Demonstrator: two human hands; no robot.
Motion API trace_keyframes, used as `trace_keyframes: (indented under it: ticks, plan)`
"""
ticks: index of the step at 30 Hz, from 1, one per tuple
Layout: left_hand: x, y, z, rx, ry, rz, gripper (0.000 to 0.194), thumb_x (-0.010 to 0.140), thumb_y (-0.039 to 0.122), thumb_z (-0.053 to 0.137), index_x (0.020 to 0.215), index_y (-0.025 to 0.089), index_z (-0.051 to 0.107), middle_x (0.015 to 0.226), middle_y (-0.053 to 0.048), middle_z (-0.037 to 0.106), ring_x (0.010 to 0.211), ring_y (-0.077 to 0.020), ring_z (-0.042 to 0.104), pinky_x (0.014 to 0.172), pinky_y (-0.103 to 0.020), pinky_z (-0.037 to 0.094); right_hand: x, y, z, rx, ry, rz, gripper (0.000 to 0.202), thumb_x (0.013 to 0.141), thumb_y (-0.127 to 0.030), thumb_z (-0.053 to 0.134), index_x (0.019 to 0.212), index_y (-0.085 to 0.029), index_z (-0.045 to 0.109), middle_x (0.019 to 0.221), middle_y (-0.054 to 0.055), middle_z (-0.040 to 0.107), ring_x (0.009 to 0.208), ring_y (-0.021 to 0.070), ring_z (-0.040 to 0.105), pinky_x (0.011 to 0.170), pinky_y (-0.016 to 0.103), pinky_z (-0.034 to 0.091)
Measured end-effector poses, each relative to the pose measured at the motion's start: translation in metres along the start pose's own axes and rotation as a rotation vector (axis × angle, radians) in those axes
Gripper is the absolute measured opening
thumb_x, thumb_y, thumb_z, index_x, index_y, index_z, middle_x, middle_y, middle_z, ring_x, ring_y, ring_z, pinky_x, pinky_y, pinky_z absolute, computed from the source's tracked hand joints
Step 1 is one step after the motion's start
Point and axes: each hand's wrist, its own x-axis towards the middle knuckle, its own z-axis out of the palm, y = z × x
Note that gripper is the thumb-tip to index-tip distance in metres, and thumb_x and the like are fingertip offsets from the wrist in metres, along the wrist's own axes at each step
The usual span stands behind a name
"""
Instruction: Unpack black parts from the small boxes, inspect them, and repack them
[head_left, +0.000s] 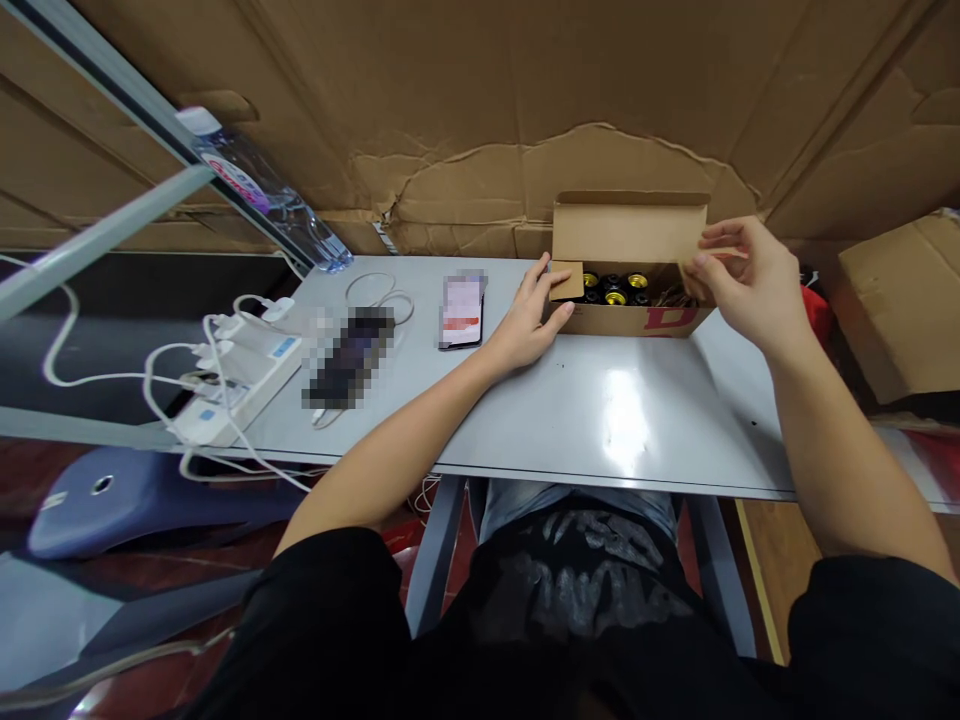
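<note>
A small cardboard box (592,318) with part of a red letter on its front stands at the far side of the table, its lid (630,228) raised at the back. Inside are several black round parts with gold-coloured centres (615,298), and some small dark metal pieces (671,297) toward the right end. My left hand (529,325) grips the box's left end, thumb along the front edge and fingers over the folded-in left flap (568,281). At the right end, my right hand (742,280) pinches the side flap, its fingertips partly hiding it.
A phone with a lit screen (463,310) and a blurred dark device on a cable (349,357) lie left on the grey table (540,420). Beyond them are a power strip (240,375) with white cords and a leaning water bottle (262,190). Another cardboard box (900,305) stands right.
</note>
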Motion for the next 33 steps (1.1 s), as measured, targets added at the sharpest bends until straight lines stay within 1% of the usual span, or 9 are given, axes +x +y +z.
trace_keyframes:
  ticks: [3, 7, 10, 13, 21, 24, 26, 30, 33]
  plan:
    - [0.001, 0.0, -0.001, -0.041, 0.003, -0.008, 0.093, 0.12, 0.102, 0.047, 0.179, 0.031, 0.063, 0.214, -0.026, 0.034, 0.2, -0.0427, 0.043, 0.159, -0.076, 0.043, -0.001, -0.003, 0.0, 0.097, 0.023, 0.051, 0.029, 0.1, -0.041, 0.085, 0.128, -0.038, 0.082, 0.128, 0.007, 0.093, 0.113, 0.0418, 0.093, 0.108, 0.069, 0.079]
    - [0.009, -0.01, 0.001, -0.178, 0.061, -0.074, 0.084, 0.122, 0.1, 0.042, 0.159, 0.032, 0.075, 0.211, -0.02, 0.044, 0.201, -0.039, 0.04, 0.164, -0.075, 0.032, 0.006, 0.012, -0.004, -0.004, -0.027, 0.097, 0.045, 0.089, -0.031, 0.096, 0.131, -0.03, 0.083, 0.133, 0.016, 0.091, 0.106, 0.0384, 0.088, 0.11, 0.064, 0.076]
    - [0.018, -0.024, 0.004, -0.334, 0.094, -0.097, 0.083, 0.113, 0.107, 0.061, 0.144, 0.031, 0.076, 0.204, -0.018, 0.056, 0.198, -0.0416, 0.045, 0.163, -0.073, 0.035, 0.009, 0.025, -0.01, -0.038, -0.08, 0.136, 0.064, 0.087, -0.054, 0.109, 0.14, -0.032, 0.081, 0.141, 0.018, 0.087, 0.107, 0.0444, 0.087, 0.115, 0.076, 0.073]
    - [0.025, -0.038, 0.006, -0.476, 0.115, -0.086, 0.085, 0.103, 0.104, 0.082, 0.151, 0.035, 0.068, 0.194, -0.016, 0.067, 0.188, -0.0383, 0.061, 0.161, -0.062, 0.044, 0.01, 0.029, -0.014, 0.029, -0.117, 0.18, 0.095, 0.079, -0.075, 0.115, 0.158, -0.037, 0.075, 0.148, 0.017, 0.087, 0.107, 0.0478, 0.086, 0.113, 0.084, 0.072]
    - [0.029, -0.048, 0.003, -0.396, 0.155, 0.012, 0.091, 0.107, 0.092, 0.08, 0.177, 0.047, 0.041, 0.191, -0.012, 0.063, 0.178, -0.0389, 0.067, 0.151, -0.063, 0.054, 0.009, 0.017, -0.015, 0.061, -0.127, 0.114, 0.156, 0.075, -0.078, 0.114, 0.202, -0.029, 0.038, 0.17, 0.022, 0.079, 0.122, 0.0483, 0.088, 0.118, 0.076, 0.073]
    - [0.024, -0.033, -0.007, -0.358, 0.09, 0.028, 0.068, 0.117, 0.08, 0.073, 0.172, 0.046, 0.053, 0.185, -0.01, 0.069, 0.173, -0.037, 0.071, 0.142, -0.059, 0.061, 0.008, 0.014, -0.021, 0.035, -0.247, -0.078, 0.128, 0.095, -0.088, 0.099, 0.201, -0.036, 0.048, 0.193, 0.018, 0.065, 0.16, 0.0564, 0.075, 0.138, 0.083, 0.061]
    - [0.021, -0.025, -0.012, -0.354, 0.066, 0.028, 0.058, 0.118, 0.078, 0.069, 0.164, 0.043, 0.064, 0.186, -0.01, 0.069, 0.176, -0.0365, 0.068, 0.145, -0.059, 0.059, 0.008, 0.013, -0.027, -0.003, -0.368, -0.181, 0.106, 0.106, -0.092, 0.085, 0.194, -0.038, 0.063, 0.191, 0.015, 0.068, 0.169, 0.0596, 0.068, 0.144, 0.087, 0.053]
    - [0.017, -0.021, -0.016, -0.339, 0.019, 0.049, 0.079, 0.108, 0.096, 0.067, 0.167, 0.043, 0.064, 0.195, -0.01, 0.062, 0.184, -0.0396, 0.061, 0.148, -0.061, 0.057, 0.01, 0.009, -0.035, 0.005, -0.5, -0.222, 0.105, 0.099, -0.103, 0.086, 0.186, -0.045, 0.074, 0.182, 0.011, 0.078, 0.166, 0.0607, 0.07, 0.141, 0.084, 0.058]
    - [0.015, -0.018, -0.016, -0.294, 0.006, 0.06, 0.083, 0.109, 0.1, 0.068, 0.17, 0.043, 0.062, 0.197, -0.012, 0.06, 0.184, -0.0394, 0.062, 0.144, -0.06, 0.059, 0.01, 0.008, -0.037, -0.008, -0.514, -0.258, 0.094, 0.109, -0.099, 0.076, 0.183, -0.041, 0.078, 0.179, 0.013, 0.079, 0.166, 0.0585, 0.071, 0.145, 0.082, 0.055]
